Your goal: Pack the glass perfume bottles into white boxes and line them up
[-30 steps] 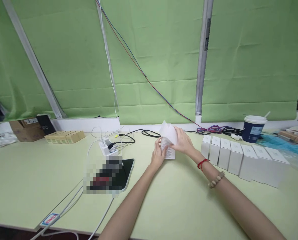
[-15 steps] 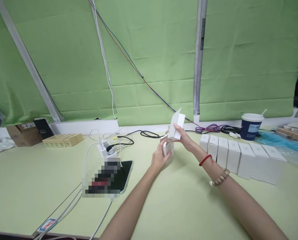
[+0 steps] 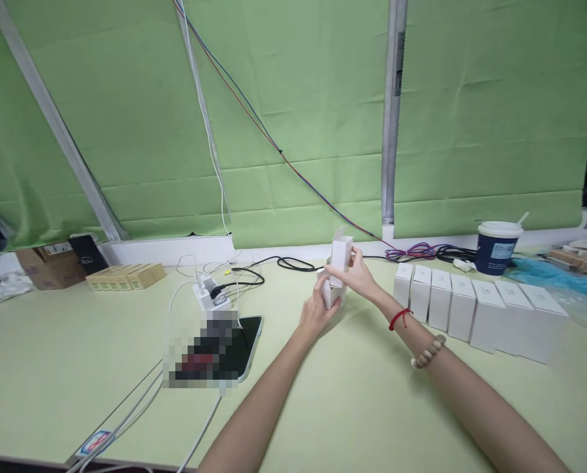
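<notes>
L hand [image 3: 317, 315] curled round lower white box [image 3: 328, 293]; R hand [image 3: 358, 274] pinches upper white pc. [image 3: 341, 252], boxy & plain, w/ thin flap sticking up.

Your left hand [image 3: 316, 313] is curled, thumb [image 3: 333, 307] apart from its fingers [image 3: 322, 282]. Just right of those fingers, your right hand [image 3: 361, 276] bends into a pinch. Behind the fingers, your left forearm [image 3: 268, 387] and right forearm [image 3: 456, 368] spread apart toward you.
</notes>
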Action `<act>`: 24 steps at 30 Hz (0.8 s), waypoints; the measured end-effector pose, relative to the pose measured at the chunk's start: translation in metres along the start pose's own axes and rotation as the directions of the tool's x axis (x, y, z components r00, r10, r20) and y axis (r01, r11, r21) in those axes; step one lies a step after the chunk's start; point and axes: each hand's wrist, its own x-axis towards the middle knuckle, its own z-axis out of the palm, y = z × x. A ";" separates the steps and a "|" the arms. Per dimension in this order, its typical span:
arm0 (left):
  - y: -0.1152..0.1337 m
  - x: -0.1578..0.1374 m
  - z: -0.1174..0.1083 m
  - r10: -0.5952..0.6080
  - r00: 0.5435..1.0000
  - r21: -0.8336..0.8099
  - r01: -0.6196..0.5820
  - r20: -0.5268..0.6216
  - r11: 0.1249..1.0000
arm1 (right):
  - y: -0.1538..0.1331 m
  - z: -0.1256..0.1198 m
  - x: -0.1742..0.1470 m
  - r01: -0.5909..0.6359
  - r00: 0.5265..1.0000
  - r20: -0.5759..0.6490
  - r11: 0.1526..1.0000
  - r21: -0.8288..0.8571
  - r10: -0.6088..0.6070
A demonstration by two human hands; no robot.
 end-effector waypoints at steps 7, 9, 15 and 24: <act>-0.008 -0.002 0.011 0.167 0.981 0.066 -0.161 -0.101 0.985 | -0.001 0.005 -0.006 -0.046 0.995 -0.096 0.984 -0.174 0.030; -0.007 -0.002 0.011 0.187 0.976 0.093 -0.177 -0.110 0.980 | -0.003 0.006 -0.007 -0.051 0.993 -0.110 0.983 -0.176 0.032; -0.005 -0.001 0.011 0.249 0.959 0.099 -0.236 -0.139 0.967 | -0.004 0.007 -0.012 -0.047 0.991 -0.129 0.975 -0.216 0.019; -0.005 -0.001 0.012 0.243 0.963 0.107 -0.231 -0.117 0.967 | 0.004 0.009 -0.014 0.040 0.998 -0.027 0.948 -0.314 -0.051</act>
